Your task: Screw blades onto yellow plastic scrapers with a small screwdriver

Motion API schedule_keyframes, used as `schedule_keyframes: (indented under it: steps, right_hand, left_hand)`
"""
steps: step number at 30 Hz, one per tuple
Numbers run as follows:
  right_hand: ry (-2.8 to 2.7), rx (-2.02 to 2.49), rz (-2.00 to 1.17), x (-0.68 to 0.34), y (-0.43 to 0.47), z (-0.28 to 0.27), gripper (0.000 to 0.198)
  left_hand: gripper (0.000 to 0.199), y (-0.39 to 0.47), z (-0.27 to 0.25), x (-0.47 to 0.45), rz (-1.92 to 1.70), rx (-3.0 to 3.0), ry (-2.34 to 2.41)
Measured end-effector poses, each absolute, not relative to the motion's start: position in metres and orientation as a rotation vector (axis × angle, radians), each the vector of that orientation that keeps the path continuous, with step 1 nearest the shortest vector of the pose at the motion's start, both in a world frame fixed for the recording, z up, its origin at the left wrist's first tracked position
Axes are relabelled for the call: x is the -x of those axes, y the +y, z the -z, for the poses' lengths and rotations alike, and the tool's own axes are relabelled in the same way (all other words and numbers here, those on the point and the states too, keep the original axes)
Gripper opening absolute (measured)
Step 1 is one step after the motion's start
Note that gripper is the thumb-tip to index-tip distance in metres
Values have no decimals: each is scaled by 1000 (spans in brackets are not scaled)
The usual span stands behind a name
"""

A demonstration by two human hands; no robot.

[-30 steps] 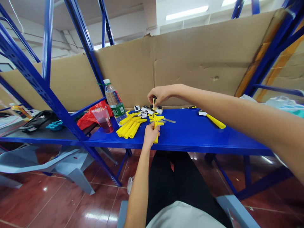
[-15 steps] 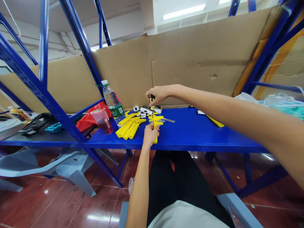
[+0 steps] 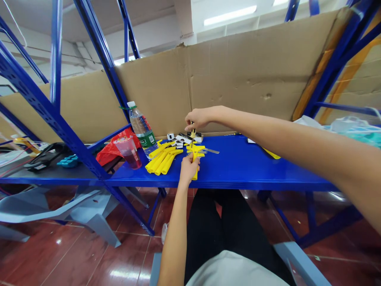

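Observation:
My left hand [image 3: 187,169] is closed around a yellow plastic handle [image 3: 195,148] with a forked top, pressed against the blue table. Above it, my right hand [image 3: 198,118] grips a screwdriver [image 3: 193,133] with a yellow and black grip. The screwdriver stands upright, its shaft pointing down onto the fork; whether the tip sits on a screw is too small to tell. A thin flat metallic strip [image 3: 212,151] sticks out to the right of the fork. To the left lie several more yellow handles [image 3: 163,160] in a pile.
Behind the handles are small black-and-white boxes [image 3: 183,138]. A water bottle [image 3: 143,129] and a cup of red drink [image 3: 129,153] stand at the left near a blue rack post. A cardboard sheet [image 3: 238,79] walls off the back. Another yellow piece [image 3: 271,153] lies under my right forearm.
My right hand has shifted slightly to the right, and its fingers have changed position on top of the screwdriver. The left hand and the yellow handle stay in place.

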State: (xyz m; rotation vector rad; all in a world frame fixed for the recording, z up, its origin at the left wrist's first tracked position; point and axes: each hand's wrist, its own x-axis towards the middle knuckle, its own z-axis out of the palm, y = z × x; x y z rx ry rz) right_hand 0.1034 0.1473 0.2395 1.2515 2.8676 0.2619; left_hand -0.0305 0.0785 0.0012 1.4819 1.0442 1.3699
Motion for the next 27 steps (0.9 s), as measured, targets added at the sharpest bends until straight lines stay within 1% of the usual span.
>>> schedule_keyframes:
  steps: [2,4,5,8,10,12,13,16,18,19,21,24,27]
  right_hand:
    - [2911,-1149,-213,-105,149,-238,28]
    - [2951,-1043,-160,-105,150,-237,38]
    - [2933,-1073,-171,-105,150,-237,39]
    - [2828,-1245,-259,-105,152,-238,34]
    - [2856,-1173,-186,-105,153,-238,31]
    - [2914,-1083,-111,-106,154,-238,39]
    - [2912,-1114,-109,-106,154,-238,40]
    - [2836,-1298,-161,-108,152,-237,34]
    - [2844,-1258,-91,-109,150,-236,26]
    - [2848,-1231,-61,-110,150,-236,26]
    - [2785,-1270,-45,-113,150,-237,30]
    - [2671,-1396,-63,-126,154,-239,46]
    - [2794,-1425,57,-154,158,-233,47]
  left_hand:
    - [18,78,-2,31,-1370,-1480,1050]
    - [19,77,-2,31,-1370,-1480,1057]
    - [19,77,-1,31,-1370,-1480,1061]
    - [21,76,-1,31,-1376,-1480,1071]
    - [22,76,-1,31,-1380,-1479,1075]
    - [22,75,-2,31,-1380,-1483,1072]
    - [21,75,-2,31,-1379,-1485,1068]
    - [20,75,-3,30,-1378,-1483,1056]
    - [20,75,-3,30,-1380,-1473,1051]
    - [20,75,-4,30,-1380,-1467,1050]
    - [19,75,-4,29,-1379,-1460,1052]
    - [20,75,-5,30,-1381,-1460,1065]
    - [20,74,-6,30,-1390,-1466,1081]
